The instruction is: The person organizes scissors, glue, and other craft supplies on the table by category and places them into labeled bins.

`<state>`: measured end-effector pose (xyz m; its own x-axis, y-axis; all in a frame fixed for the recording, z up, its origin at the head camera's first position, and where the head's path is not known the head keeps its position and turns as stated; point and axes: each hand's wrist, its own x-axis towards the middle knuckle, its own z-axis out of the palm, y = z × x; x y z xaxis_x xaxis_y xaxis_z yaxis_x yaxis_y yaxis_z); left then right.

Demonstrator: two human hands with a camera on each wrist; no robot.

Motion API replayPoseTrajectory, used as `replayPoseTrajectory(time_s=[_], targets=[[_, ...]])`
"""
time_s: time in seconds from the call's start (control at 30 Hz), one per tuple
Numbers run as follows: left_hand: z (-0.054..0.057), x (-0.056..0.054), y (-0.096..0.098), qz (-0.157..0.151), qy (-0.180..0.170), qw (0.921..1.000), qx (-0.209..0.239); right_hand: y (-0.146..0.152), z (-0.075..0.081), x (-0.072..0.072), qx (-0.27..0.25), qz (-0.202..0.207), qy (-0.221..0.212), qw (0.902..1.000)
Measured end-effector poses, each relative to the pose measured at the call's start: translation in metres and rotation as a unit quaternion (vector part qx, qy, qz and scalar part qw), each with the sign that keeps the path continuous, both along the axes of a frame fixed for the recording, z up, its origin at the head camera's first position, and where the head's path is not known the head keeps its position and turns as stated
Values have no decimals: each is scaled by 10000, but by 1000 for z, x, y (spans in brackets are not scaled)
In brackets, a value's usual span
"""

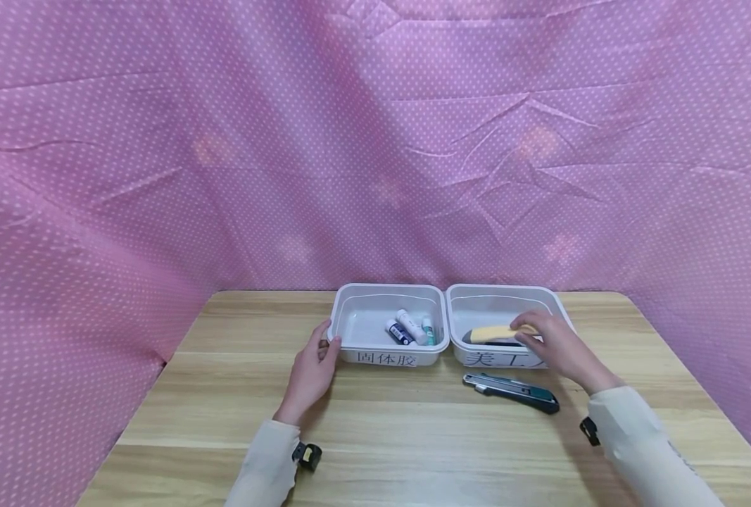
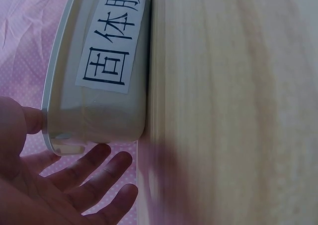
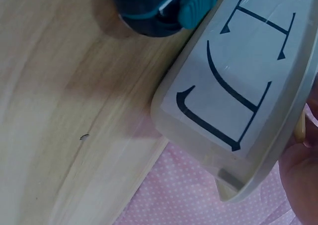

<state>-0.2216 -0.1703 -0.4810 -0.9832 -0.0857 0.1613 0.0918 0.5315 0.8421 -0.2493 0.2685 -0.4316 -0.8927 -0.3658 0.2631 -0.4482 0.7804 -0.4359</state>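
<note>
My right hand (image 1: 549, 341) holds a yellow utility knife (image 1: 492, 334) with a grey tip over the right-hand white bin (image 1: 502, 290). Below the knife a dark object shows inside that bin. In the right wrist view the bin's wall hides most of the grip. My left hand (image 1: 314, 370) is at the front left corner of the left-hand white bin (image 1: 388, 287). The left wrist view shows its thumb at the rim (image 2: 47, 93) and the other fingers (image 2: 99, 185) spread loosely along the side.
Several glue sticks (image 1: 411, 327) lie in the left-hand bin. A dark green and grey utility knife (image 1: 511, 391) lies on the wooden table (image 1: 400, 451) before the right-hand bin. Paper labels (image 1: 386, 359) mark both fronts. Pink dotted cloth (image 1: 375, 176) hangs behind.
</note>
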Motion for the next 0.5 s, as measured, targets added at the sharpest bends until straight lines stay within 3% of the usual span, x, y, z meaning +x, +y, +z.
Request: replayPoseTrajectory(time_s=[0.5], targets=[[5, 2, 3, 51, -91, 9999, -25, 3, 9, -2, -92, 16, -185, 9998]])
